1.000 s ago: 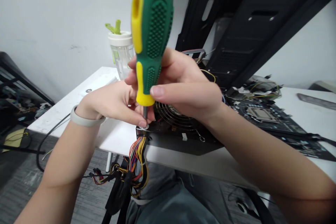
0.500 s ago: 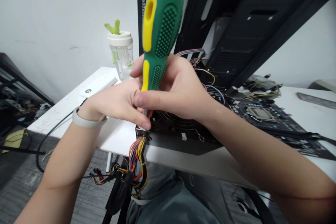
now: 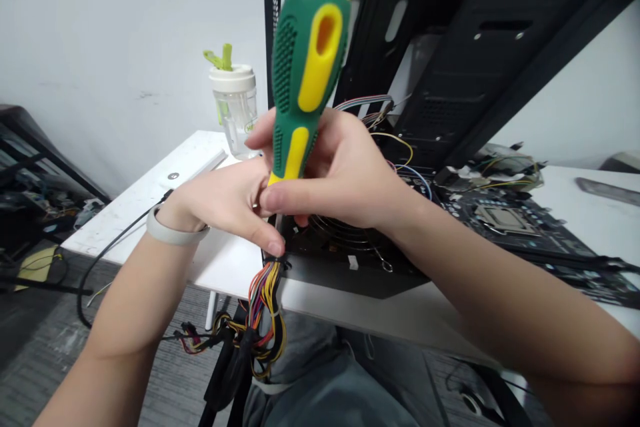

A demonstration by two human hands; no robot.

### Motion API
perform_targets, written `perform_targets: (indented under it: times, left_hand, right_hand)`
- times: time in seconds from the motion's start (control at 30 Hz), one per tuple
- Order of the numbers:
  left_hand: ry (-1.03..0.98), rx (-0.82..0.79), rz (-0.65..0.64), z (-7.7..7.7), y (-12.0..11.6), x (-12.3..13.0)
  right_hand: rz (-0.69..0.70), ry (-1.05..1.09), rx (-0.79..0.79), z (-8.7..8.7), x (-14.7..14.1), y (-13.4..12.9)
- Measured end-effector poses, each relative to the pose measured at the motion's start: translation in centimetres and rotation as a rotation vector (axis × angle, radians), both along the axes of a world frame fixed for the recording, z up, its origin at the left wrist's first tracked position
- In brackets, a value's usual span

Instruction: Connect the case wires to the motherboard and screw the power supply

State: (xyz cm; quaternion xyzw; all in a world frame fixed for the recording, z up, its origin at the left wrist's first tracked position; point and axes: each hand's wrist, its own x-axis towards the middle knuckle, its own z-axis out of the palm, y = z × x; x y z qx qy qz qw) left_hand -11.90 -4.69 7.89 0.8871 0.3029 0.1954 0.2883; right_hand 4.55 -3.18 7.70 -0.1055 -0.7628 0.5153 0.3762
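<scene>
While the left hand (image 3: 227, 203) bends above the multicoloured cables (image 3: 270, 285), its grip impossible to tell, the green-and-yellow screwdriver (image 3: 303, 83) stands tilted, gripped low by the right hand (image 3: 347, 177), over the black grilled box (image 3: 330, 277) on the surface (image 3: 607, 227).

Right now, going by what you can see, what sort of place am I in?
Probably a computer repair bench or workshop: a circuit board lies on the white table, a black case rises behind, and your right hand holds a screwdriver.
</scene>
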Motion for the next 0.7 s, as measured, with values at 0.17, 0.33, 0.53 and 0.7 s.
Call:
perform_targets:
  times: [0.17, 0.33, 0.53, 0.7]
  left_hand:
    - [-0.051, -0.170, -0.008, 0.0, -0.2, 0.1]
    - [-0.104, -0.232, -0.034, -0.3, -0.1, -0.3]
    - [-0.082, -0.292, -0.105, -0.6, 0.1, -0.9]
    - [-0.170, -0.135, -0.222, -1.1, 0.4, -0.9]
  right_hand:
    - [-0.025, 0.036, 0.007, -0.1, -0.1, 0.0]
    - [0.279, 0.101, -0.175, -0.3, -0.1, 1.1]
    - [0.404, 0.089, -0.314, 0.1, 0.4, 1.0]
    - [0.315, 0.028, -0.228, 0.3, 0.4, 0.4]
